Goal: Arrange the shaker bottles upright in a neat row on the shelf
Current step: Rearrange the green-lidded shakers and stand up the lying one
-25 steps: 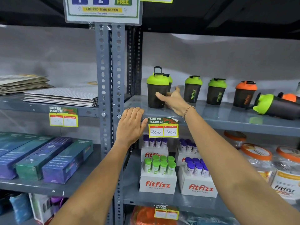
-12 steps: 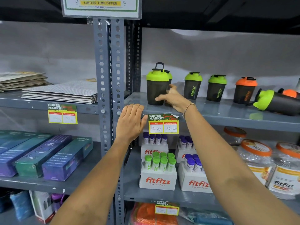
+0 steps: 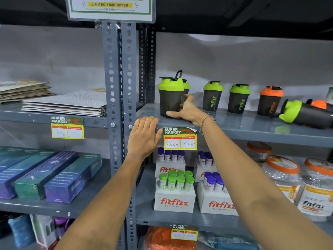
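Left hand (image 3: 144, 136) is laid flat against the front lip of the shelf (image 3: 252, 130), fingers together and straight, nothing gripped; it serves as a brace only. Just right of it, the front green-lidded shaker (image 3: 170, 98) stands upright at the shelf's left end, a second green-lidded one (image 3: 186, 87) partly hidden close behind it. Right hand (image 3: 187, 110) is set against the front shaker's lower right side, thumb at its base in front, fingers (image 3: 185, 100) spread around the back; contact is seen, a full clamp is not. Further right, two green-lidded shakers (image 3: 212, 96) and an orange-lidded one (image 3: 270, 101) stand upright in a spaced row. At far right, a green-lidded shaker (image 3: 306, 114) lies on its side, long axis along the shelf, lid pointing left toward the right hand, the nearer hand. An orange-lidded bottle (image 3: 319, 104) behind it also appears toppled.
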Available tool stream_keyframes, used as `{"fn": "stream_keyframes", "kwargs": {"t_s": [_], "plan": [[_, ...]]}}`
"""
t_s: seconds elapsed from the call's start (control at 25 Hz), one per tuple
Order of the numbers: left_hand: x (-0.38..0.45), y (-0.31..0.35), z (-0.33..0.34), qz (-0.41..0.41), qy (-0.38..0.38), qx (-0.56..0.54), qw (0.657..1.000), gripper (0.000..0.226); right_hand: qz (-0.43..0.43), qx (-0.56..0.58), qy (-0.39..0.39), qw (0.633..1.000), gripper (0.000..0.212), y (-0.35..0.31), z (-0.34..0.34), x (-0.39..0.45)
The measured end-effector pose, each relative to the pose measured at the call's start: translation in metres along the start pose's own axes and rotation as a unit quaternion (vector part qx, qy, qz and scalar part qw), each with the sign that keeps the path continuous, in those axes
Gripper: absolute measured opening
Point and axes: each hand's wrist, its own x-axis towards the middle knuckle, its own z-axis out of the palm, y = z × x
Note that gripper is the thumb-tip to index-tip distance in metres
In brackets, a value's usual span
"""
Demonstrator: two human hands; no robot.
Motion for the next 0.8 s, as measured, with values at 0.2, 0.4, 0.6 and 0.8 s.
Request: {"fn": "stream_keyframes", "kwargs": {"t_s": [0.2,0.4,0.6,0.8], "plan": [[-0.0002,0.0,-0.0009,-0.002,-0.006,-0.003,1.0,0.044,0.007,0.053,-0.003,0.999,0.11,-0.0046,-0.0012,-0.0006],[0.0003,0.0002,-0.0011,-0.001,-0.003,-0.006,1.0,0.042,-0.002,0.021,-0.007,1.0,0.107,-0.0038,-0.0002,-0.0013],[-0.0003,0.0011,-0.0005,-0.001,0.001,-0.01,1.0,0.041,0.01,0.014,-0.014,1.0,0.109,-0.0023,-0.0031,0.0007],[-0.0002,0.0015,-0.0011,-0.008,-0.001,-0.01,1.0,0.041,0.009,-0.019,-0.019,1.0,0.12,-0.0018,-0.0012,0.0]]}}
